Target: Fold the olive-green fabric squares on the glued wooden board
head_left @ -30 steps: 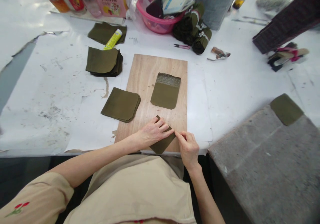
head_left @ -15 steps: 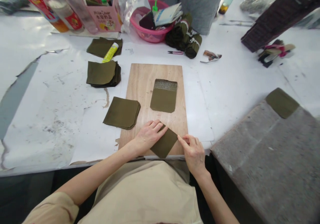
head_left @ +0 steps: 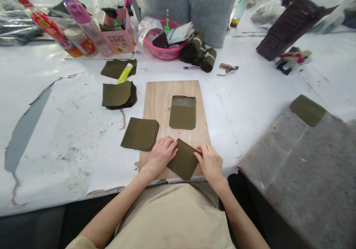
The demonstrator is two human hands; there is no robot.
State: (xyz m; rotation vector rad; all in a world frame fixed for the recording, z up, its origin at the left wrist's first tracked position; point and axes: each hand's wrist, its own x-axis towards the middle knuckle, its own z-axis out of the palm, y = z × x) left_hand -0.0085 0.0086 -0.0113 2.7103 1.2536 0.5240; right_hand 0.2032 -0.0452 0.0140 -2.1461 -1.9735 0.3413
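Note:
An olive-green fabric piece point(head_left: 184, 160) lies turned at an angle on the near end of a wooden board point(head_left: 158, 97). My left hand point(head_left: 162, 152) is closed at its left corner, fingertips pressed together at the edge. My right hand point(head_left: 210, 162) pinches the right corner between thumb and fingers. Farther up the board lies another olive fabric piece point(head_left: 182, 116), its top band greyish and streaked. A stack of olive pieces point(head_left: 140, 133) with cut corners overlaps the board's left edge, close to my left hand.
Two more fabric stacks point(head_left: 116, 94) sit at the left, the farther one under a yellow glue tube point(head_left: 125, 73). A pink basket point(head_left: 164, 52), bottles and rolled olive fabric point(head_left: 208, 60) stand at the back. On the right, a grey padded surface point(head_left: 289, 160) bears one olive piece point(head_left: 307, 110).
My left hand has drawn back from the fabric's top edge to its left corner. My right hand still holds the right corner. The camera view has tilted up slightly.

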